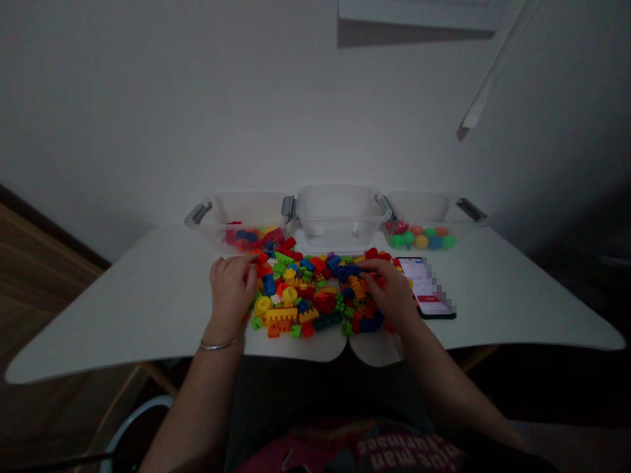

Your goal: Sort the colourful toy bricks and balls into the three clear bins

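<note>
A heap of colourful toy building bricks (290, 295) lies in front of me on the white table. My left hand (231, 292) is at the heap's left edge with its fingers curled. Its fingertips reach an orange-red piece (259, 257), but whether they grip it is hidden. On the right side of the heap, my right hand (392, 292) has thumb and fingers around the end of a dark blue toy brick (347, 271). Below that hand lie orange and blue pieces, and a yellow brick (280, 315) lies near the front.
Three clear plastic bins stand along the wall: the left bin (207, 226) contains colourful pieces, the middle bin (340, 220) looks empty, and the right bin (468, 226) contains coloured balls (421, 240). A phone (426, 289) lies right of the heap. The table (118, 309) has a notched front edge.
</note>
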`<state>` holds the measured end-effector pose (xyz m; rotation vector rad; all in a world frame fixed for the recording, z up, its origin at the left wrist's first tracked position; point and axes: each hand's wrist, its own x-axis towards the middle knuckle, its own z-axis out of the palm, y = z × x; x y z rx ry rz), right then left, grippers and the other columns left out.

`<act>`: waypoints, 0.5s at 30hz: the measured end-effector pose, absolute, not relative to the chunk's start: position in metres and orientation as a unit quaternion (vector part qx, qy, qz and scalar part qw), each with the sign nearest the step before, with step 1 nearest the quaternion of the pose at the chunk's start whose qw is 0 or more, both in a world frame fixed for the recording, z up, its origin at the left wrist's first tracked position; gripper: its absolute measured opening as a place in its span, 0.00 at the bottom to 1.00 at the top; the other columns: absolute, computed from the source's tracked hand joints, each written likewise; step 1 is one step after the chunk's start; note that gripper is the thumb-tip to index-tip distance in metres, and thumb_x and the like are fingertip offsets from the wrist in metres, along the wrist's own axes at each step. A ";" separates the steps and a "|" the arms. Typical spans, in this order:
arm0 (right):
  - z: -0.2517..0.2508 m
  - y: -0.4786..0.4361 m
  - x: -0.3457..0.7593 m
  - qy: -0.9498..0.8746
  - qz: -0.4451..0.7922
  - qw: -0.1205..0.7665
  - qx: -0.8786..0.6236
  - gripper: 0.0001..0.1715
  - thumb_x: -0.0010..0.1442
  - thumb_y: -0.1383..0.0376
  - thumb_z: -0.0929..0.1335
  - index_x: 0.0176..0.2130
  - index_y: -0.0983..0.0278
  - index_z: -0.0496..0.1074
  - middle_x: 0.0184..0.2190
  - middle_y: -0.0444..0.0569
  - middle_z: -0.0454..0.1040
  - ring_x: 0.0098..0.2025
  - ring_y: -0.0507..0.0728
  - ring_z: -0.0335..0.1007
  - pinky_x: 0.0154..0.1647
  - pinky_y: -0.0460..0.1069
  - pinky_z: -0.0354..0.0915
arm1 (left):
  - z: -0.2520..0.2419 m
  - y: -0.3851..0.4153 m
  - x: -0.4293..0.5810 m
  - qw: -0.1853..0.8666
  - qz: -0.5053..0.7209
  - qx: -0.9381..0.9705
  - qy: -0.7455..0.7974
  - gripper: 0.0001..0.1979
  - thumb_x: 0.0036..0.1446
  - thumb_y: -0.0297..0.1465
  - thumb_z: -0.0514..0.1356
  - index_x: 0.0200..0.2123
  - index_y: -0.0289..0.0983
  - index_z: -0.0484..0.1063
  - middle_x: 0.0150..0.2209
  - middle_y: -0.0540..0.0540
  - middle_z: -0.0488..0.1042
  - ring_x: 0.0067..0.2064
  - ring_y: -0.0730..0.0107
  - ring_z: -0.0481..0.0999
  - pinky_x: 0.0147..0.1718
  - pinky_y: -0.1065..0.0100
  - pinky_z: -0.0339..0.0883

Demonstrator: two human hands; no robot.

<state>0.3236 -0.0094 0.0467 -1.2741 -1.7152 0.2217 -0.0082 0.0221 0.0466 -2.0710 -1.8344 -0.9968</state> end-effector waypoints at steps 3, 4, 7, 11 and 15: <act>0.043 -0.020 0.313 -0.725 0.076 0.467 -0.501 0.10 0.65 0.62 0.66 0.42 0.59 0.77 0.43 0.52 0.81 0.48 0.61 0.77 0.52 0.59 0.72 | 0.061 0.015 0.004 0.071 -0.372 -0.713 -0.591 0.18 0.63 0.37 0.51 0.46 0.39 0.77 0.46 0.41 0.81 0.51 0.53 0.76 0.57 0.50 0.61; 0.041 -0.023 0.311 -0.731 0.072 0.465 -0.494 0.10 0.65 0.63 0.66 0.42 0.59 0.77 0.43 0.52 0.81 0.48 0.61 0.77 0.52 0.59 0.72 | 0.065 0.012 0.010 0.050 -0.387 -0.719 -0.574 0.17 0.64 0.37 0.51 0.46 0.39 0.77 0.47 0.42 0.81 0.50 0.55 0.77 0.56 0.52 0.63; 0.036 -0.027 0.303 -0.743 0.059 0.467 -0.476 0.09 0.66 0.63 0.66 0.42 0.59 0.77 0.43 0.52 0.81 0.48 0.61 0.77 0.52 0.59 0.73 | 0.076 -0.001 0.033 -0.019 -0.394 -0.756 -0.522 0.18 0.66 0.39 0.51 0.47 0.40 0.78 0.47 0.43 0.81 0.49 0.57 0.77 0.53 0.54 0.66; 0.032 -0.030 0.297 -0.749 0.047 0.480 -0.454 0.09 0.66 0.64 0.66 0.43 0.59 0.77 0.43 0.51 0.81 0.48 0.60 0.78 0.51 0.58 0.73 | 0.077 -0.015 0.064 -0.084 -0.326 -0.813 -0.476 0.18 0.65 0.41 0.55 0.53 0.41 0.75 0.49 0.43 0.80 0.51 0.55 0.76 0.52 0.51 0.66; 0.030 -0.031 0.296 -0.749 0.033 0.496 -0.438 0.08 0.66 0.64 0.67 0.43 0.59 0.76 0.43 0.51 0.81 0.48 0.60 0.78 0.52 0.58 0.73 | 0.067 -0.018 0.081 -0.095 -0.297 -0.826 -0.469 0.17 0.63 0.40 0.59 0.52 0.43 0.76 0.46 0.43 0.80 0.50 0.54 0.75 0.52 0.49 0.66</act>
